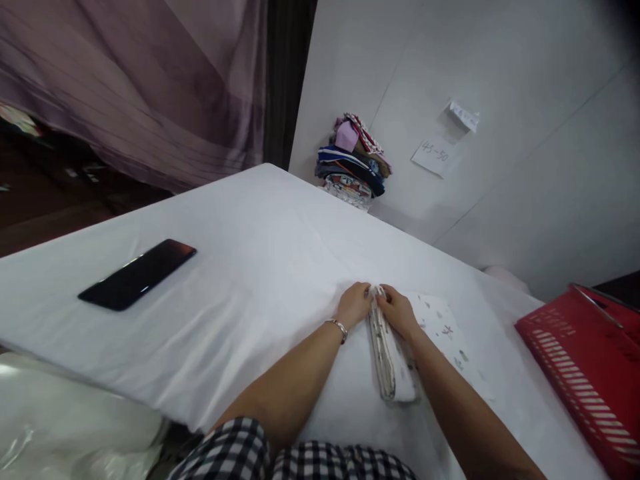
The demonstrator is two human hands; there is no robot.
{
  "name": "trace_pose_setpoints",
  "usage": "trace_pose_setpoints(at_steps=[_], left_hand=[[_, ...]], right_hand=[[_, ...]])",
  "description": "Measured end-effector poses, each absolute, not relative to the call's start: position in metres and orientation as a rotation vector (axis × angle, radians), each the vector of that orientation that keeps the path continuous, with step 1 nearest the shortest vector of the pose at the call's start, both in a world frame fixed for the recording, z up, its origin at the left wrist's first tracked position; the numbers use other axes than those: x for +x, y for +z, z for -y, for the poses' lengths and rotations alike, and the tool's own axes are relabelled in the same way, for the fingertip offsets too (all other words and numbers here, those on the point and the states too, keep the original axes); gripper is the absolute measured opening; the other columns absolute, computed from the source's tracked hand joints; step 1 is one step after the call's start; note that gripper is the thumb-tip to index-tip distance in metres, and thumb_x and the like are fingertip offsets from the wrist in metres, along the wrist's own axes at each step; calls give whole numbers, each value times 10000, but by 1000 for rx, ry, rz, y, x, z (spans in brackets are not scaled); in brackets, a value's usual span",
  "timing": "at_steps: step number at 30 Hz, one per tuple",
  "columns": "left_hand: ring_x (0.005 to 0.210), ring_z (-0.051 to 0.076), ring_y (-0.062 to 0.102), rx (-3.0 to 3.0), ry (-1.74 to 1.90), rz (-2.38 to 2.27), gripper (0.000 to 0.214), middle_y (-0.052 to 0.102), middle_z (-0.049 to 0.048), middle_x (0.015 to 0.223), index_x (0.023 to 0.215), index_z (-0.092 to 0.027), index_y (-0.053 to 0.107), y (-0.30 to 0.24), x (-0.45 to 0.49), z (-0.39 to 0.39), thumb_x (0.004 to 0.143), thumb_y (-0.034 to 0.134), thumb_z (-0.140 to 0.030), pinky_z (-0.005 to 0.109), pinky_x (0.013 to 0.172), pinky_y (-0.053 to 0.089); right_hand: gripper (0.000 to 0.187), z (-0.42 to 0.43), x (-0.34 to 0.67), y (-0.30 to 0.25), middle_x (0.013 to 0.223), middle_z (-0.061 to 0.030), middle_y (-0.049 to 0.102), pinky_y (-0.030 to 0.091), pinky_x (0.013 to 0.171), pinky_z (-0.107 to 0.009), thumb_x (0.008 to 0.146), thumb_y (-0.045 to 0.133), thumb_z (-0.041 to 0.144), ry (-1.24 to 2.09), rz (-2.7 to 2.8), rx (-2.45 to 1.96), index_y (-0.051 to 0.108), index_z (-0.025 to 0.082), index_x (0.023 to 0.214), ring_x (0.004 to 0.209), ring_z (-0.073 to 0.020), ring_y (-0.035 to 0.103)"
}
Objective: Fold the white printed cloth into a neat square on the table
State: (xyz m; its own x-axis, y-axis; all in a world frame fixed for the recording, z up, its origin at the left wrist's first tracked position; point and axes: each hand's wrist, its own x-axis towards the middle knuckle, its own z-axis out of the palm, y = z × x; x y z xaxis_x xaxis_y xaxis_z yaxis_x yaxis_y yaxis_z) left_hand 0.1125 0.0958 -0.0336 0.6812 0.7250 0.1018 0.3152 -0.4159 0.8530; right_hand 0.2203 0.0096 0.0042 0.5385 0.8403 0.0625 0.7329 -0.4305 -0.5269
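Note:
A white printed cloth (443, 327) lies on the white-covered table (250, 280), its left part gathered into a narrow folded roll (387, 360). My left hand (354, 305), with a bracelet on the wrist, pinches the far end of the roll from the left. From the right, my right hand (397, 311) grips the same end, fingers closed on the fabric. The two hands nearly touch each other.
A black phone (137, 273) lies on the table at the left. A stack of folded clothes (353, 163) stands at the far corner against the wall. A red basket (585, 367) sits at the right edge. Paper notes (434, 157) hang on the wall.

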Motion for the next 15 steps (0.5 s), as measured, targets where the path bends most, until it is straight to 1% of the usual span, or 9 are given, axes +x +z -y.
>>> trace_pose_setpoints(at_steps=[4,6,11,15], left_hand=[[963,174,534,1988,571,-795,244,597,54,1057,1015,-199,596,-31,111,-95,809,471,-236,278,854,393],[974,171,530,1978,559,-811,259,595,49,1072,1033,-204,594,-29,111,-95,808,468,-228,272,863,389],[981,166,528,1985,535,-814,283,595,46,1078,1053,-206,593,-26,110,-95,814,442,-212,265,879,386],[1011,174,521,2030,541,-769,328,567,57,1125,1112,-204,563,-27,110,-95,817,420,-198,273,897,384]], right_hand=[[350,-4,227,-3,934,-18,656,438,785,-308,772,488,407,429,1159,-2048,584,227,1056,840,-188,577],[363,-2,228,-6,979,-20,651,437,827,-319,762,503,416,494,1102,-1975,581,221,1058,891,-193,572],[360,-3,230,-8,946,-14,655,436,840,-326,764,505,405,499,1122,-1986,588,223,1063,882,-189,575],[377,-7,237,-8,898,-9,655,440,804,-313,756,516,366,473,1197,-2047,590,214,1092,835,-176,577]])
